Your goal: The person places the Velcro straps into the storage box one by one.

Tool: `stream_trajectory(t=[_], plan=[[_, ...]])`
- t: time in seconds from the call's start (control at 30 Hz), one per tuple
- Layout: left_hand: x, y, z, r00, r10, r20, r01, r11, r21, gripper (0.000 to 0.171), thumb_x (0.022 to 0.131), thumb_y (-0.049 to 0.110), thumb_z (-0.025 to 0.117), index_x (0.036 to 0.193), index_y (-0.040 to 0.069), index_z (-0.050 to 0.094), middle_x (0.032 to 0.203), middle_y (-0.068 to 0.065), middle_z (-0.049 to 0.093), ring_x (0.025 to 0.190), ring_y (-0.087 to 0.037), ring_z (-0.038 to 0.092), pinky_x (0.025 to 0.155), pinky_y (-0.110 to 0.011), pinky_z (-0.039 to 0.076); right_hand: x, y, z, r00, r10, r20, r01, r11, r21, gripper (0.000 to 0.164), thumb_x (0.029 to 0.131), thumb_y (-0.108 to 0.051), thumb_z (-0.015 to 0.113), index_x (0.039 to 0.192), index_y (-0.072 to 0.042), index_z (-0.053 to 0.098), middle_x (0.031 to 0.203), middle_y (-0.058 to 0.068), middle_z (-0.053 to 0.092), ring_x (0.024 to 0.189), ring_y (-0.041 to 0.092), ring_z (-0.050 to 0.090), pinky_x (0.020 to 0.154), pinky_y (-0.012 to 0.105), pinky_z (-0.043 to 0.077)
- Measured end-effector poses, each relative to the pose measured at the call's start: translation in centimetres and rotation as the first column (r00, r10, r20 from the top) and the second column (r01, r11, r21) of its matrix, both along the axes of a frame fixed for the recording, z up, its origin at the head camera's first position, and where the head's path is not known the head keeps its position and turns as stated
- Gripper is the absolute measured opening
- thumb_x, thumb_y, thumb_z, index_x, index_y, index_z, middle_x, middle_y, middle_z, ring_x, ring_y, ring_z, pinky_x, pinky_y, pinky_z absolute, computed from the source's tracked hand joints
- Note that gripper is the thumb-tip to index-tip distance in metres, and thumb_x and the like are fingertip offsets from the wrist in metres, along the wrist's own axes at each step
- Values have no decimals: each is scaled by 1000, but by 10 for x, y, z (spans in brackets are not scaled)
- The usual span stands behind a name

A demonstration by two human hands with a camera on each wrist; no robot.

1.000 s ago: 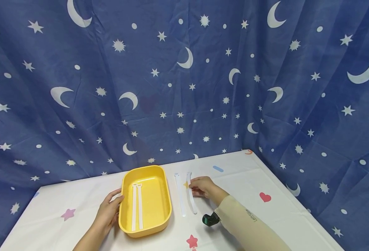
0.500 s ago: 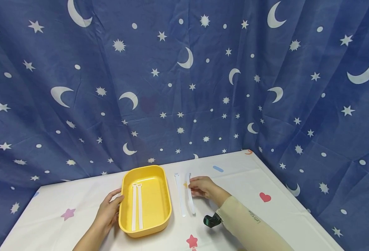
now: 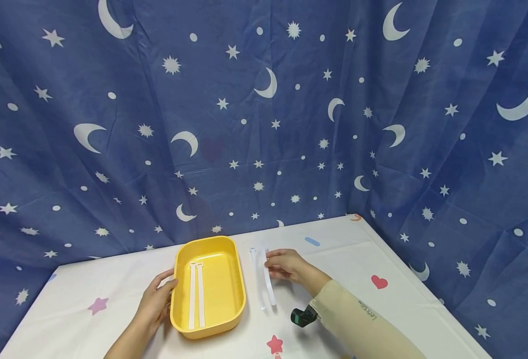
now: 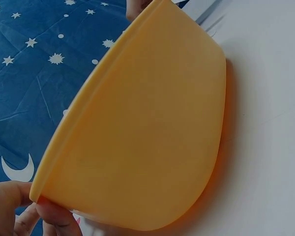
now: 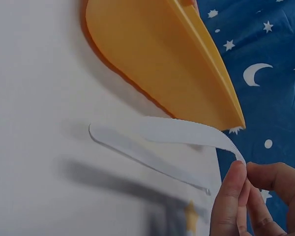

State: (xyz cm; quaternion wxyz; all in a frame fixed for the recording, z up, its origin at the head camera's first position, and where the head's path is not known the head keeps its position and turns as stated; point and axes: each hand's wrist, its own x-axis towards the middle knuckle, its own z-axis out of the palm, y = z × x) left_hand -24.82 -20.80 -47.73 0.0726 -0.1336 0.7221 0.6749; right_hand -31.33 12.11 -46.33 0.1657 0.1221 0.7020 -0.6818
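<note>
A yellow plastic bin (image 3: pixel 221 294) stands on the table, and my left hand (image 3: pixel 153 303) grips its left rim, thumb over the edge. The left wrist view shows that hand's fingertips (image 4: pixel 59 216) at the bin's rim. Inside the bin lie two white straps (image 3: pixel 201 299), side by side and lengthwise. To the right of the bin, my right hand (image 3: pixel 286 265) pinches another white strap (image 5: pixel 182 132) between thumb and fingers, raised off the table and bending down. Beneath it a similar white strap (image 5: pixel 147 160) lies flat on the tablecloth.
The white tablecloth (image 3: pixel 349 299) has printed shapes, including a red heart (image 3: pixel 379 282). A blue curtain (image 3: pixel 246 124) with moons and stars rises behind the table and along its right side. A black device (image 3: pixel 303 316) is at the right wrist.
My right hand has lifted the white strap and carried it slightly left, over the strap lying on the table. The left hand and the bin have stayed in place.
</note>
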Motion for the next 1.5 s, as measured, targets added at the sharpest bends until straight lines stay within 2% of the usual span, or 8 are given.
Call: stream_trajectory(t=[0.23, 0.5, 0.87, 1.2, 1.5], plan=[[0, -1, -1, 1000, -2, -13, 2, 1000, 4, 53, 103, 22, 47, 151, 8, 30, 120, -17, 63, 92, -17, 68, 75, -32, 58, 4, -4, 6, 1000, 24, -14, -24, 1000, 9, 45, 80, 5, 70, 123, 6, 60, 81, 5, 64, 65, 11, 62, 59, 20, 57], [-1, 0, -2, 1000, 6, -9, -6, 1000, -8, 53, 103, 23, 47, 151, 7, 30, 126, -19, 58, 97, -16, 66, 80, -31, 58, 10, -9, 13, 999, 40, -6, -40, 998, 43, 46, 80, 2, 72, 124, 3, 61, 85, 6, 66, 67, 12, 63, 60, 21, 58], [-1, -1, -2, 1000, 11, 6, -11, 1000, -2, 54, 103, 25, 48, 151, 9, 31, 111, -10, 66, 89, -14, 67, 75, -30, 58, 17, -15, 21, 998, 63, -20, -62, 998, 20, 46, 80, 2, 72, 125, 4, 61, 86, 8, 67, 68, 13, 64, 61, 22, 58], [0, -1, -2, 1000, 0, -12, 0, 1000, 11, 53, 103, 23, 47, 151, 8, 30, 116, -14, 63, 91, -16, 68, 74, -32, 58, 24, -28, 32, 991, 122, -47, -123, 992, -21, 40, 81, 1, 73, 120, 2, 64, 87, 7, 67, 73, 13, 66, 65, 24, 59], [0, -1, -2, 1000, -2, -17, 2, 1000, 16, 54, 103, 23, 48, 151, 7, 30, 118, -16, 63, 91, -16, 68, 76, -33, 59, 25, -47, 41, 987, 156, -49, -156, 988, -1, 36, 80, 1, 74, 116, -2, 67, 90, 9, 69, 73, 14, 67, 67, 27, 60]])
